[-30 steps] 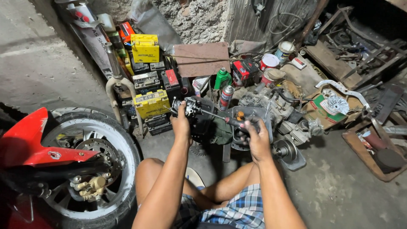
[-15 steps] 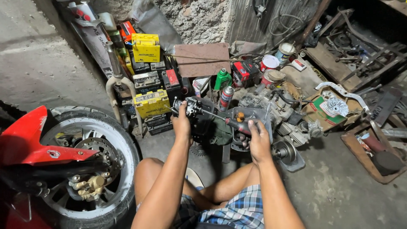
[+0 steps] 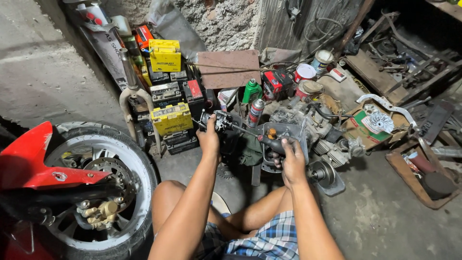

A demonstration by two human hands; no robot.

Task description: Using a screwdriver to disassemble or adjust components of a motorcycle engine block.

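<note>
Little has shifted over the last second: both hands stay on the same part, the right one having slid slightly lower on its tool handle. The left hand (image 3: 210,137) is closed around a small metal carburettor (image 3: 221,121), held up just in front of the stacked batteries. The right hand (image 3: 290,161) grips the dark handle of a long screwdriver (image 3: 257,135), whose thin shaft runs leftward to the carburettor and touches it. Both are held above the concrete floor (image 3: 385,216), between the person's two bare knees and a greasy engine block (image 3: 303,118).

Two yellow batteries (image 3: 171,118) stand out in the stack, one high and one low, with several black ones between them. One green bottle (image 3: 251,90) and one spray can (image 3: 256,111) stand just beside each other behind the carburettor. One motorcycle wheel (image 3: 103,178) with a red fender (image 3: 33,163) sits at the left.
</note>
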